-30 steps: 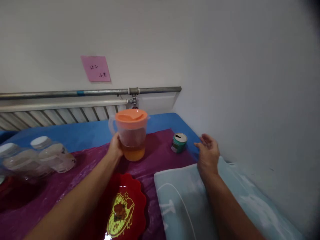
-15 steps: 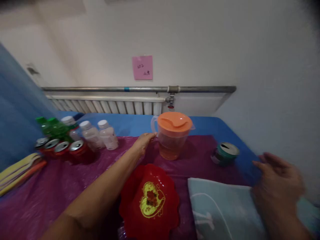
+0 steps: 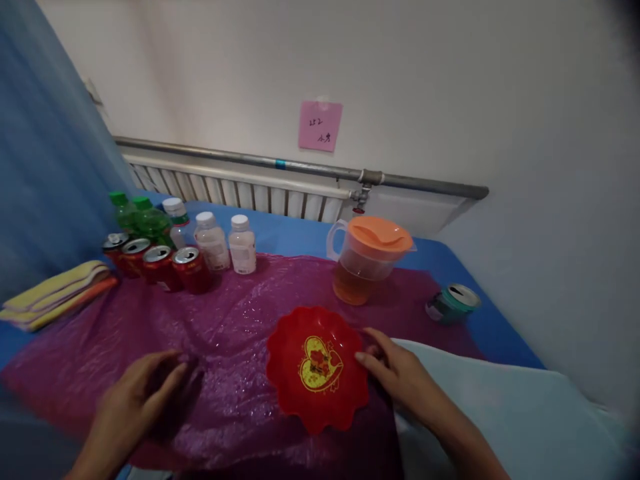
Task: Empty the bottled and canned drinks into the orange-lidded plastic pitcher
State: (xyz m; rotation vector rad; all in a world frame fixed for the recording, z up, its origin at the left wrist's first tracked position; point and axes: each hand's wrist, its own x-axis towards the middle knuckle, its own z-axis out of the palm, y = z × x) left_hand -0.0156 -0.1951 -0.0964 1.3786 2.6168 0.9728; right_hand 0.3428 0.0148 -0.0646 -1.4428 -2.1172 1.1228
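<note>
A red scalloped plate with a yellow heart design lies on a purple plastic sheet. My right hand rests at the plate's right rim, fingers stretched out and touching its edge. My left hand hovers low over the sheet at the near left, fingers loosely spread and holding nothing. Behind the plate stands a clear pitcher with an orange lid and amber liquid.
A green can lies on its side at the right. Red cans, green bottles and white-capped bottles are grouped at the back left. Folded cloths lie far left, a pale blue cloth near right.
My left hand left the pitcher and came back to the near left. My right hand moved from the right edge to the plate's rim. The view swung left.
</note>
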